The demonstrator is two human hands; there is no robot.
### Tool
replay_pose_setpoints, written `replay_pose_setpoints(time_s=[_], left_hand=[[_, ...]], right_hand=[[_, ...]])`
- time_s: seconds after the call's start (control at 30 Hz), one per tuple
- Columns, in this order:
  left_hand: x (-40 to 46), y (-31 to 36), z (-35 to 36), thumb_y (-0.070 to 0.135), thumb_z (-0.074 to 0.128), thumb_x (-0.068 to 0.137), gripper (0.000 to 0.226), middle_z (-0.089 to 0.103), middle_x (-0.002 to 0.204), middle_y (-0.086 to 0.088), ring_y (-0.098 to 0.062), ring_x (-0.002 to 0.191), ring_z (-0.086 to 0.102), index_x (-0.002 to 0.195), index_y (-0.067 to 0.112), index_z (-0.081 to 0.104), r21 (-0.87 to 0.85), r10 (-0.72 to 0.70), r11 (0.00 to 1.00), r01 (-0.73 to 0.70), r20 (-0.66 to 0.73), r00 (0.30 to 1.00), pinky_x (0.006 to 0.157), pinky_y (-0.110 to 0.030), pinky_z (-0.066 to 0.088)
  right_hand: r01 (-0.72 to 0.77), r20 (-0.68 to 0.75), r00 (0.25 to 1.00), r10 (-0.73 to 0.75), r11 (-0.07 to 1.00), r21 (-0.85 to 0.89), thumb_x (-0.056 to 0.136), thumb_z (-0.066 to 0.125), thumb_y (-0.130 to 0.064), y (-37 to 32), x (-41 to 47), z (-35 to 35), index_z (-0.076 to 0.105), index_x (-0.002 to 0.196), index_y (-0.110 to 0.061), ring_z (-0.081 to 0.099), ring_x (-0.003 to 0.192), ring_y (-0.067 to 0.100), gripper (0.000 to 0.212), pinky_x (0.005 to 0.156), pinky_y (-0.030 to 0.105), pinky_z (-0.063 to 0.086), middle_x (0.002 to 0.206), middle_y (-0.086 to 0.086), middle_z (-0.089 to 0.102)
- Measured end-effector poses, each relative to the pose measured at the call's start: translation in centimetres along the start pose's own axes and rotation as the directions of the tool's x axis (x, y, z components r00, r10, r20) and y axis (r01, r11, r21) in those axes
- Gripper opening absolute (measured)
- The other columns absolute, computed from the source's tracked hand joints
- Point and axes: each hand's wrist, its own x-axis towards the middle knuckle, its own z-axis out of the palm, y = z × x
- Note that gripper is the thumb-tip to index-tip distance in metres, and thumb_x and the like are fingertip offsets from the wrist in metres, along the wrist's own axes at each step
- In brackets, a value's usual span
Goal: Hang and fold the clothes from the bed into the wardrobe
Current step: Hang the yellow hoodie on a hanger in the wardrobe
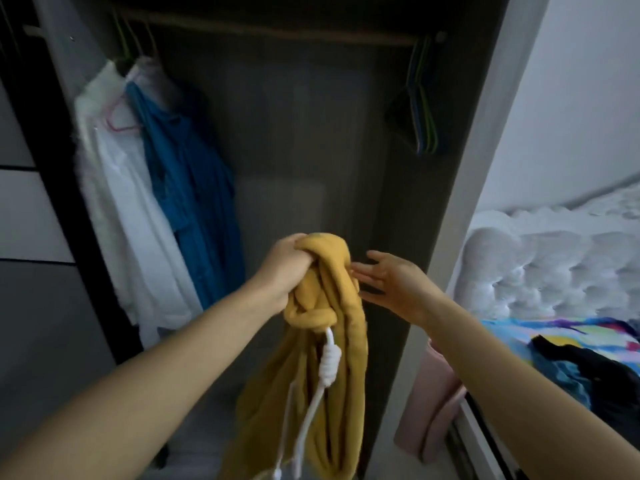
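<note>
A mustard-yellow garment (332, 341) with a knotted white drawstring (329, 368) hangs bunched in front of the open wardrobe (294, 133). My left hand (287, 268) is shut on its top. My right hand (391, 278) is open beside it, fingertips touching the cloth's right side. On the rail (277, 31), a white garment (121, 209) and a blue one (194, 188) hang at the left. Several bare hangers (420, 105) hang at the right.
The bed (554, 271) with a white tufted cover stands at the right; dark and blue clothes (595, 372) lie on a colourful sheet (519, 330). A pink cloth (429, 403) drapes by the wardrobe's right panel (467, 202). A dark sliding door (31, 220) borders the left.
</note>
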Motion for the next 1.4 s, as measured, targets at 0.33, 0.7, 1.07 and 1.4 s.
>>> replay_pose_setpoints(time_s=[0.33, 0.7, 1.07, 1.4], left_hand=[[6.2, 0.1, -5.1, 0.008, 0.056, 0.082, 0.017, 0.070, 0.086, -0.006, -0.021, 0.083, 0.066, 0.087, 0.019, 0.069, 0.301, -0.112, 0.947, 0.107, 0.000, 0.994, 0.075, -0.036, 0.057], [13.5, 0.8, -14.3, 0.019, 0.059, 0.080, 0.012, 0.065, 0.069, 0.001, -0.019, 0.066, 0.064, 0.071, 0.027, 0.060, 0.887, 0.080, 0.450, -0.100, 0.071, 0.994, 0.054, -0.031, 0.046], [16.5, -7.1, -7.0, 0.007, 0.075, 0.079, 0.044, 0.070, 0.106, -0.019, -0.031, 0.099, 0.067, 0.120, 0.007, 0.061, -0.149, -0.433, 0.866, 0.477, 0.254, 0.865, 0.090, -0.045, 0.054], [27.4, -3.1, -11.8, 0.019, 0.076, 0.078, 0.053, 0.063, 0.124, -0.016, -0.032, 0.114, 0.061, 0.126, 0.011, 0.056, 0.335, -0.488, 0.870, 0.360, 0.680, 0.547, 0.094, -0.043, 0.050]], right_hand=[[0.239, 0.180, 0.971, -0.157, 0.655, -0.717, 0.094, 0.051, -0.024, 2.2, 3.8, 7.2, 0.060, 0.093, -0.014, 0.065, 0.086, 0.019, 0.013, 0.084, 0.041, 0.057, 0.092, 0.007, 0.065], [0.316, 0.219, 0.948, -0.232, 0.774, -0.548, 0.093, 0.056, -0.026, -8.9, 14.1, 3.4, 0.070, 0.103, -0.012, 0.071, 0.087, 0.026, 0.022, 0.080, 0.038, 0.059, 0.093, 0.012, 0.073], [0.332, 0.209, 0.942, -0.261, 0.800, -0.500, 0.083, 0.060, -0.031, -10.0, 19.4, 9.4, 0.074, 0.087, -0.017, 0.071, 0.084, 0.022, 0.020, 0.080, 0.035, 0.058, 0.087, 0.007, 0.075], [0.116, -0.264, 0.896, -0.356, 0.763, -0.635, 0.090, 0.059, -0.035, -12.7, 21.6, 2.4, 0.070, 0.095, -0.025, 0.066, 0.090, 0.018, 0.016, 0.072, 0.029, 0.053, 0.096, 0.001, 0.069]])
